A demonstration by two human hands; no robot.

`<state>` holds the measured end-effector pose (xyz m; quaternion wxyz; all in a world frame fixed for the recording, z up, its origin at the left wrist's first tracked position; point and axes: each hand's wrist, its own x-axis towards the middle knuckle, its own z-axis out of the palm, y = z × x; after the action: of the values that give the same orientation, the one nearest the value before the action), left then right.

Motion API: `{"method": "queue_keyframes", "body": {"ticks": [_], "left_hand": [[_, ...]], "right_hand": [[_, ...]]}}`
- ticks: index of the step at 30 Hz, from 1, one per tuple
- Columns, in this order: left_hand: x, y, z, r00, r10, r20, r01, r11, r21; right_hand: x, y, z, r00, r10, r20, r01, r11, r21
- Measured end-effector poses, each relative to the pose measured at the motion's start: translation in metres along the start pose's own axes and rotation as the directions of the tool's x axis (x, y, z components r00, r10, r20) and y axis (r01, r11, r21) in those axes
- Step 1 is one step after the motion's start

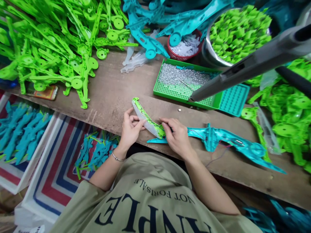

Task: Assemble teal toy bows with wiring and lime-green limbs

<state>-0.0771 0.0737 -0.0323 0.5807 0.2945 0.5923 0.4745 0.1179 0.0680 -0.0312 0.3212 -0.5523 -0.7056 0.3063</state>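
Note:
Near the table's front edge, my left hand [131, 127] pinches the side of a curved piece made of a clear plastic strip [150, 128] and a green part [143, 111]. My right hand [176, 134] has its fingers closed on the piece's lower right end, where the grip is partly hidden. Beneath that end and my right hand lies a long blue part [225, 137], stretching to the right along the table, with thin red wires near its middle.
Green parts [77, 64] are heaped at the back left, more [289, 126] at the right. A green tray of screws [184, 79], a red basket [182, 57] and a metal bowl [207, 53] stand behind. A grey tool [243, 69] juts in from the upper right.

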Motion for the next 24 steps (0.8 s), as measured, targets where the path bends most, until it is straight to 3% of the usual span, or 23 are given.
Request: {"method": "queue_keyframes", "body": {"ticks": [10, 17, 24], "left_hand": [[0.001, 0.002, -0.003, 1.000, -0.010, -0.011, 0.011, 0.997, 0.077], [0.001, 0.003, -0.007, 0.999, -0.023, 0.045, 0.018, 0.995, 0.098], [0.007, -0.005, -0.018, 0.989, 0.090, 0.117, -0.114, 0.970, 0.216]], "right_hand": [[0.002, -0.002, -0.003, 0.996, -0.012, 0.093, 0.014, 1.000, -0.013], [-0.003, 0.000, 0.001, 0.986, -0.081, 0.145, 0.092, 0.993, -0.069], [-0.002, 0.004, 0.004, 0.986, -0.102, 0.130, 0.115, 0.989, -0.096]]}}
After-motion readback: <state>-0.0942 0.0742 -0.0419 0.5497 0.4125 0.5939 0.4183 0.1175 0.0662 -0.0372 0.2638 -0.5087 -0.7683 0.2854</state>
